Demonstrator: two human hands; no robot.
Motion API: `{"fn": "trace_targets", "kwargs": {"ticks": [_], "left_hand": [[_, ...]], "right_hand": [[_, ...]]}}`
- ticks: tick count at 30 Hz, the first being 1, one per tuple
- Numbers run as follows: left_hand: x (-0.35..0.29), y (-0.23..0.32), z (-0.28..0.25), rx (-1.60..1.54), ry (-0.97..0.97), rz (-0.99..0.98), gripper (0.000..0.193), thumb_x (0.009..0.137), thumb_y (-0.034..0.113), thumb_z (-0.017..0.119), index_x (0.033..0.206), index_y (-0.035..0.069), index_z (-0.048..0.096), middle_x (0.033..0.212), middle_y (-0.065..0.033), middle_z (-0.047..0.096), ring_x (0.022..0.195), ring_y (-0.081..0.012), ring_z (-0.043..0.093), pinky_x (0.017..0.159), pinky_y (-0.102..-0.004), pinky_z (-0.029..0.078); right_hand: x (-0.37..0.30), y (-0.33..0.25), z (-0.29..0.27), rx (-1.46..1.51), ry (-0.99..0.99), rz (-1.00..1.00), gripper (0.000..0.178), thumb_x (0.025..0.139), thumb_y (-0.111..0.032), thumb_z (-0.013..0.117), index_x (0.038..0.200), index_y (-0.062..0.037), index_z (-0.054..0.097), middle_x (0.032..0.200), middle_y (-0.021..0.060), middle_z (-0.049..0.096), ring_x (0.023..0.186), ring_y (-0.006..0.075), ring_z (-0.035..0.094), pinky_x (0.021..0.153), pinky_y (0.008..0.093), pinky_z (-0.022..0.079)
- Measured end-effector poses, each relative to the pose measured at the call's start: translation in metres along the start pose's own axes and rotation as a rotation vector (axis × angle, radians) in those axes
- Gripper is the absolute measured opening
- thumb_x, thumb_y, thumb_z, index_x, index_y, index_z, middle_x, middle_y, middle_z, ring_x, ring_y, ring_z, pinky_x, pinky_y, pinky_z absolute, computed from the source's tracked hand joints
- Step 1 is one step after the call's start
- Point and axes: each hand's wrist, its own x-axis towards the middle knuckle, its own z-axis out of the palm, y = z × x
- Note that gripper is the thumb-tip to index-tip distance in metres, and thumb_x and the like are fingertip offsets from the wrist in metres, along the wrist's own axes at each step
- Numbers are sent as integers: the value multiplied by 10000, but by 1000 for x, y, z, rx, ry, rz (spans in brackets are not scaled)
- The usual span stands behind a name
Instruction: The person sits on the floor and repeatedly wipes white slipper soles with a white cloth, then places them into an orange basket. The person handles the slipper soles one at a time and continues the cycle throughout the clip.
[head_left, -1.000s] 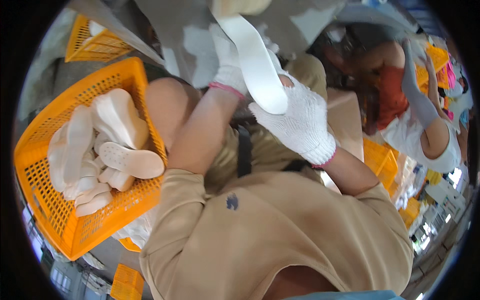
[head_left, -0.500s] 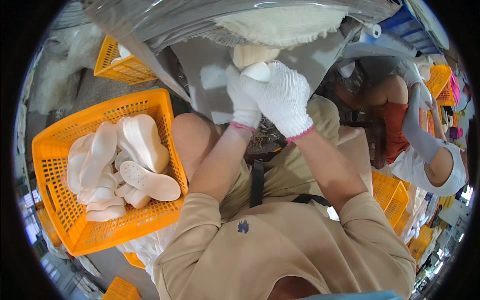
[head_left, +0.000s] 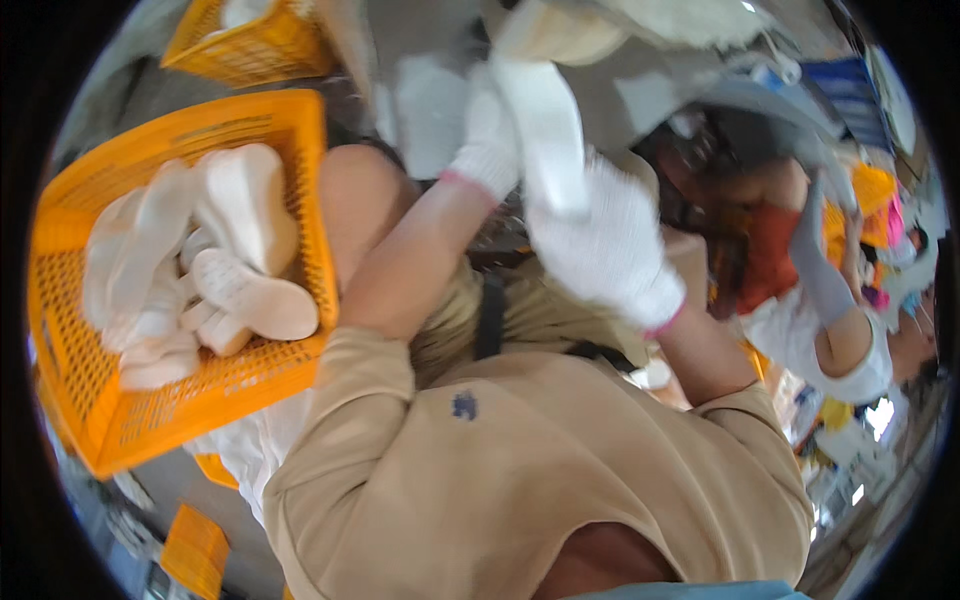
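Observation:
A white thick shoe sole [head_left: 548, 135] is held lengthwise between my hands, its lower end toward me. My left hand [head_left: 492, 125], in a white knit glove with a pink cuff edge, grips its left side near the upper end; the fingers are partly hidden behind the sole. My right hand [head_left: 605, 240], gloved alike and blurred by motion, is closed at the sole's lower end. Just beyond the sole is a cream rounded part [head_left: 560, 35] of a machine, beside a fuzzy white buffing wheel [head_left: 685, 20].
At my left, an orange crate [head_left: 75, 410] holds several white shoe soles [head_left: 255, 290]. Another orange crate [head_left: 245, 55] stands farther off. To the right sits another person with a grey sleeve [head_left: 825, 240]. A blue crate [head_left: 850, 95] is at the far right.
My hands have drawn apart, the right one moving down and to the right. The sole now shows at length instead of only its end. The whole view has shifted, with the crate appearing higher.

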Motion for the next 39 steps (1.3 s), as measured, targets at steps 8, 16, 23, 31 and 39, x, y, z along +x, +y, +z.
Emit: {"fn": "trace_targets", "kwargs": {"ticks": [8, 16, 23, 31, 39], "left_hand": [[-37, 13, 44, 239, 67, 173, 623, 1077, 563, 460, 1307, 7, 624, 1197, -102, 693, 1084, -238, 657, 961, -362, 537], [-49, -5, 5, -35, -189, 27, 672, 1091, 547, 414, 1508, 27, 495, 1489, -171, 570, 1360, -332, 531, 1172, -409, 403], [-34, 33, 46, 464, 93, 363, 109, 1029, 116, 502, 1054, 67, 596, 1061, -94, 643, 917, -237, 616, 845, -400, 562], [-35, 17, 24, -207, -526, -360, 677, 1101, 553, 343, 1399, -28, 518, 1234, -220, 676, 1114, -353, 690, 1068, -473, 546], [-163, 123, -47, 1419, 103, 836, 239, 944, 248, 727, 1081, 52, 718, 891, -161, 718, 810, -314, 677, 763, -398, 555]], "right_hand": [[-32, 10, 21, 549, 272, 255, 369, 858, -303, 724, 1129, -59, 664, 910, 197, 702, 883, 426, 693, 777, 467, 565], [-73, 57, 53, 1304, 384, 697, 460, 992, -316, 683, 1340, -26, 597, 1170, 78, 708, 1058, 187, 690, 900, 280, 525], [39, 87, 72, 1999, 161, 716, 320, 1075, -333, 583, 1291, -108, 654, 1154, 24, 722, 1052, 168, 688, 926, 339, 569], [50, 116, 76, 1581, 145, 599, 372, 1096, -296, 521, 1392, -88, 609, 1356, 47, 658, 1231, 211, 631, 1044, 354, 509], [-279, 224, 20, 1357, 352, 952, 592, 1081, -432, 554, 1476, 9, 522, 1356, 120, 622, 1203, 231, 611, 1036, 353, 505]]}}
